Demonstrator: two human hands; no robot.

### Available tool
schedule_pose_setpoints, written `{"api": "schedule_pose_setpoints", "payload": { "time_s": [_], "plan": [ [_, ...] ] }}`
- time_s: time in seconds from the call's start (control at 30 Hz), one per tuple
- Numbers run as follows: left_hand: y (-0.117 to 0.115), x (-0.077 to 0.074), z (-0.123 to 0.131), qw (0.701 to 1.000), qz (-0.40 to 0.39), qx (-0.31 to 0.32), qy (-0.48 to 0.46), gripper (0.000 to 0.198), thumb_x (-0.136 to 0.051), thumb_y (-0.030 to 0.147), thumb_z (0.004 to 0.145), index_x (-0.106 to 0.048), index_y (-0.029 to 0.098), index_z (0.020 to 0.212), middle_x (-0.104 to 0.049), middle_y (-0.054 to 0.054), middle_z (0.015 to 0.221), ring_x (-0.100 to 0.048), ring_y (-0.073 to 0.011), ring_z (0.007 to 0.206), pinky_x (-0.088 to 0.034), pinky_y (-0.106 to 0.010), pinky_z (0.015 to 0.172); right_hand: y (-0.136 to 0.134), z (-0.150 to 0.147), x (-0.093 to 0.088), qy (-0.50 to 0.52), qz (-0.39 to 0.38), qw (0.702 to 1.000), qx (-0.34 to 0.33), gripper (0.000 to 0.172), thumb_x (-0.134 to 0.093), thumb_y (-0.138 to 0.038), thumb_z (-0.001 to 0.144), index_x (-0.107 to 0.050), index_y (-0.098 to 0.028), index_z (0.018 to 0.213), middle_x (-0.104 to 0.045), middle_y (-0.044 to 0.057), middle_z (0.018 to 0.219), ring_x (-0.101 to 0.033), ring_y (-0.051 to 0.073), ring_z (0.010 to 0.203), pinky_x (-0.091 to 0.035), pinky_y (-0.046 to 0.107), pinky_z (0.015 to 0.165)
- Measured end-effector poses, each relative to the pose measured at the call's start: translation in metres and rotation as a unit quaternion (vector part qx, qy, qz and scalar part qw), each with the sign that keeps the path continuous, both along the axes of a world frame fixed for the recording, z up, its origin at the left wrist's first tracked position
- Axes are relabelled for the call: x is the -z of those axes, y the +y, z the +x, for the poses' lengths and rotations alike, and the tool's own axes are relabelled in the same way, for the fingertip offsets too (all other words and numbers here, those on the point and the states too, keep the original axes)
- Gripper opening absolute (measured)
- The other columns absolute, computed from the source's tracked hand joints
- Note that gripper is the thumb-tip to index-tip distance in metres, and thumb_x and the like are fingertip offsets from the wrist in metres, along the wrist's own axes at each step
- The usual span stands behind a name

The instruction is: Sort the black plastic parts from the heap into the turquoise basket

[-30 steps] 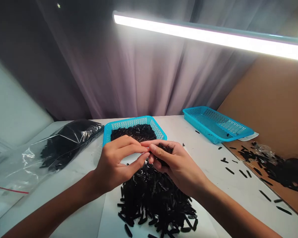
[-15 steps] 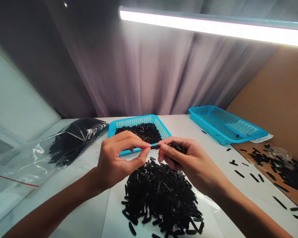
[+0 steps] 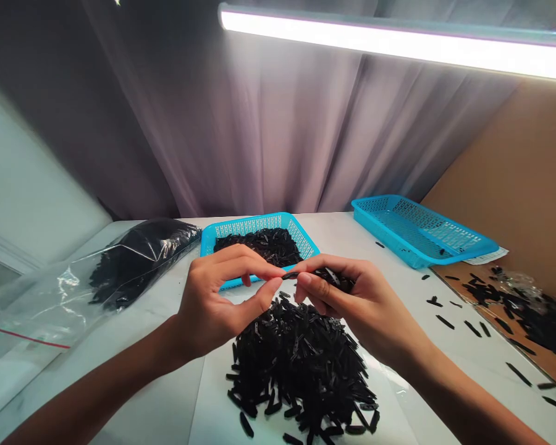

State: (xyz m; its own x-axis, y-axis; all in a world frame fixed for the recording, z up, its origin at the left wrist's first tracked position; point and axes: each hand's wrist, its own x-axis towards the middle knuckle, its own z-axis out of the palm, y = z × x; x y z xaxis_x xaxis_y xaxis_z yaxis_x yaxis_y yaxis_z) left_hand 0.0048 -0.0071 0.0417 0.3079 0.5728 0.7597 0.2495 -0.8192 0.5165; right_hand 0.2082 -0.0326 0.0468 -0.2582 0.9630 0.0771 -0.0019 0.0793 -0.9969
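Note:
Between the thumb and index finger of my left hand (image 3: 220, 300) is one end of a slim black strip-shaped piece (image 3: 290, 275). The thumb and index finger of my right hand (image 3: 359, 293) pinch its other end. Several more black pieces (image 3: 334, 278) are gathered in the right palm, partly hidden by the fingers. Directly below both hands, a large heap of similar black pieces (image 3: 301, 364) lies on a white sheet. A blue basket (image 3: 207, 242) holding many of these pieces stands just behind my left hand.
On the left lies a clear plastic bag (image 3: 134, 266) filled with black pieces. Another blue basket (image 3: 421, 250) sits at the back right, with a few bits inside. Loose strips (image 3: 472, 329) are scattered along the right side, beside a dark pile (image 3: 544, 327) on brown cardboard. A tube light (image 3: 398, 44) hangs above.
Both hands stay nearly in place, still pinching a piece between them. The strip's tilt has shifted slightly, and the pieces in the right palm show a bit differently. The view has moved slightly.

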Motion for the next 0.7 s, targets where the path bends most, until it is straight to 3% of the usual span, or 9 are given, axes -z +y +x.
{"api": "schedule_pose_setpoints", "payload": {
  "time_s": [0.23,0.37,0.43,0.57,0.7],
  "plan": [
    [-0.003,-0.002,-0.001,0.999,-0.029,0.019,-0.003,0.008,-0.073,0.008,0.082,-0.074,0.016,0.084,-0.072,0.002,0.074,-0.064,-0.0083,0.067,-0.052,-0.021,0.059,-0.002,-0.001,0.003,0.019,-0.019,0.999,-0.027,0.019,-0.074,-0.037,0.09,-0.076,-0.018,0.092,-0.067,0.001,0.071,-0.044,0.007,0.056,-0.031,0.023,0.05],
    [-0.003,-0.002,-0.001,0.999,-0.039,0.01,0.001,0.008,-0.071,0.011,0.086,-0.075,0.018,0.086,-0.074,0.002,0.079,-0.065,-0.0086,0.07,-0.052,-0.022,0.062,0.013,0.013,0.003,0.102,-0.044,0.992,-0.065,0.019,-0.075,-0.038,0.088,-0.074,-0.019,0.089,-0.064,0.001,0.067,-0.041,0.006,0.051,-0.026,0.022,0.045],
    [-0.002,-0.003,-0.002,0.999,-0.038,0.001,-0.001,0.008,-0.07,0.012,0.088,-0.074,0.018,0.085,-0.075,0.002,0.08,-0.065,-0.0088,0.07,-0.053,-0.022,0.063,0.029,0.032,0.002,0.137,-0.008,0.99,-0.033,0.023,-0.076,-0.043,0.085,-0.074,-0.02,0.091,-0.06,-0.001,0.063,-0.039,0.006,0.048,-0.024,0.023,0.043],
    [-0.001,-0.005,-0.005,1.0,-0.031,-0.004,0.005,0.01,-0.068,0.015,0.09,-0.073,0.02,0.084,-0.075,0.003,0.08,-0.066,-0.0095,0.072,-0.053,-0.023,0.063,0.06,0.085,-0.004,0.051,0.023,0.998,0.015,0.032,-0.074,-0.051,0.085,-0.073,-0.024,0.101,-0.062,0.003,0.068,-0.047,0.012,0.053,-0.031,0.026,0.042],
    [-0.001,-0.007,-0.009,0.999,-0.022,-0.035,0.023,0.011,-0.067,0.018,0.091,-0.074,0.025,0.086,-0.075,0.005,0.082,-0.068,-0.0108,0.073,-0.054,-0.026,0.065,0.058,0.154,-0.01,0.025,0.06,0.995,0.075,0.032,-0.074,-0.053,0.085,-0.073,-0.029,0.106,-0.061,0.004,0.068,-0.049,0.016,0.056,-0.033,0.027,0.041]
  ]
}}
